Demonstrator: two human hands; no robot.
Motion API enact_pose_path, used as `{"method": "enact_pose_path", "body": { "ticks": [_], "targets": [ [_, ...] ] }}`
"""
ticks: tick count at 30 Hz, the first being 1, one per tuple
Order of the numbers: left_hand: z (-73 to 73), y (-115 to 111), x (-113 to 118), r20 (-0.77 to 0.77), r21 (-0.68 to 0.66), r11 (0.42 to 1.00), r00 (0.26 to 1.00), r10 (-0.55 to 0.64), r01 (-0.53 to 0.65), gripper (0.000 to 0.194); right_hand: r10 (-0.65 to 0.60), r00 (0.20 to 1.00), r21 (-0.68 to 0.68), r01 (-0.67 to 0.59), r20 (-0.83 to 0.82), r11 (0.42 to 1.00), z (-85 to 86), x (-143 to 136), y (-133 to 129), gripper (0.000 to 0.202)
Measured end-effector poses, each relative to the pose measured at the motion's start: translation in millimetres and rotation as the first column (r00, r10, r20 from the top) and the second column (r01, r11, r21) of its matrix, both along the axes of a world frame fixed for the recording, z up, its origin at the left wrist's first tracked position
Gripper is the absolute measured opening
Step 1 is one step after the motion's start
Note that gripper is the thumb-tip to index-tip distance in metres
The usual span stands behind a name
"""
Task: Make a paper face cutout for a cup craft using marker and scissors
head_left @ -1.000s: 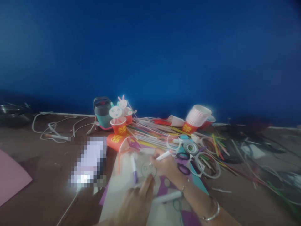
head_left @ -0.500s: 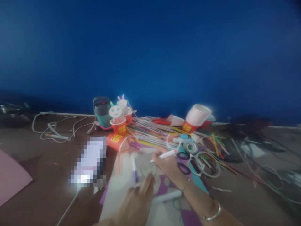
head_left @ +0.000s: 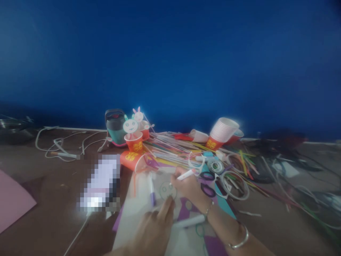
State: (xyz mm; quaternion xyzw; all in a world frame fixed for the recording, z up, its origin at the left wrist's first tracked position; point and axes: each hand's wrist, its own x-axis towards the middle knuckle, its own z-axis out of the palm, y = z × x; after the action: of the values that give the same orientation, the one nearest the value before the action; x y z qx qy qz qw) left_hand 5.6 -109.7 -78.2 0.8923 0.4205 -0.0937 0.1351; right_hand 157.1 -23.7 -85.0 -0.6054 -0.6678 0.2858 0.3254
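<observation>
My right hand (head_left: 189, 190) grips a white marker (head_left: 185, 174), its tip at the right eye of a round face drawn (head_left: 167, 195) in green on white paper (head_left: 130, 222). Just below the face, my left hand (head_left: 157, 225) rests on the paper with fingers stretched out. A marker with a purple end (head_left: 152, 192) lies left of the drawing. Another white marker (head_left: 189, 221) lies between my hands, partly behind my right wrist. Purple paper pieces (head_left: 183, 209) and scissors with dark handles (head_left: 208, 190) are beside my right hand.
Paper cups stand behind, one orange cup (head_left: 134, 142) bearing a rabbit face, with a stack (head_left: 222, 131) at right. Pipe cleaners (head_left: 173, 145) spread between them. Tape rolls (head_left: 236, 185) lie right. A blurred phone (head_left: 101, 181) with a cable and pink paper (head_left: 13, 202) lie left.
My right hand has shifted slightly left, and the marker's back end has swung a little left and down. My left hand stays in place.
</observation>
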Motion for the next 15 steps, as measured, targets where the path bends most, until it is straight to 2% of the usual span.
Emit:
{"method": "enact_pose_path", "body": {
  "ticks": [5,9,15],
  "targets": [
    [2.8,0.5,1.2,-0.013,-0.003,1.0,1.0,0.003,-0.003,0.064,-0.022,1.0,0.006,0.022,0.011,1.0,1.0,-0.6,-0.5,0.02],
    [3.1,-0.3,1.1,-0.045,0.002,1.0,0.999,0.0,0.001,0.064,0.006,0.998,-0.017,-0.008,-0.064,1.0,0.2,1.1,0.2,0.022],
    [-1.0,-0.4,-0.6,-0.009,0.016,1.0,1.0,-0.021,0.022,0.065,-0.056,0.989,-0.008,0.055,-0.136,0.998,2.4,1.1,-1.0,0.022]
  ]
}}
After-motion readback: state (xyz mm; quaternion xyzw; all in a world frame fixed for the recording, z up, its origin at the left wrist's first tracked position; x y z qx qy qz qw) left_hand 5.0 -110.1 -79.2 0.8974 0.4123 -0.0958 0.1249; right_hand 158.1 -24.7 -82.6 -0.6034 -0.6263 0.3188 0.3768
